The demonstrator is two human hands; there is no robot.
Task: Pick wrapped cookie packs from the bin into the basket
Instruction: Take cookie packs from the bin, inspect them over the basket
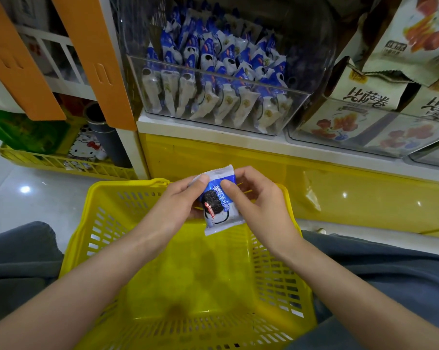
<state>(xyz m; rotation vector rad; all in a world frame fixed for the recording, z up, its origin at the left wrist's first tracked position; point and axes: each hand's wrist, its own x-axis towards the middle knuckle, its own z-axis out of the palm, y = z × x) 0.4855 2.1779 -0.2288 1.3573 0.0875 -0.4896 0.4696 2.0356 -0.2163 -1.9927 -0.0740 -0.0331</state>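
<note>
Fingers (203, 183) of the left hand (178, 198) and of the right hand (258, 198) are curling round one wrapped cookie pack (219, 205). Both thumbs are pressing on its printed blue-and-white face near the top while the other fingers are lying hidden behind it, so the two hands are sharing this single pack and gripping nothing else. The pack is hanging roughly upright in the air, just above the far end of the yellow basket (87, 210), which is sitting between the person's grey-clad legs (24, 261) with its mesh bottom showing bare. The other packs (213, 61) are standing crowded in the clear bin (304, 102) on the shelf (213, 130) beyond. Going by the loose, easy grip, the pack is looking light. Its glossy film is likely making it slippery and crinkly, and the cookie inside is probably risking a crack if squeezed across the middle. Pinching the flat crimped seam at either end, or cradling the edges lightly, is looking like the safer hold, and a short drop into the basket is looking harmless.
</note>
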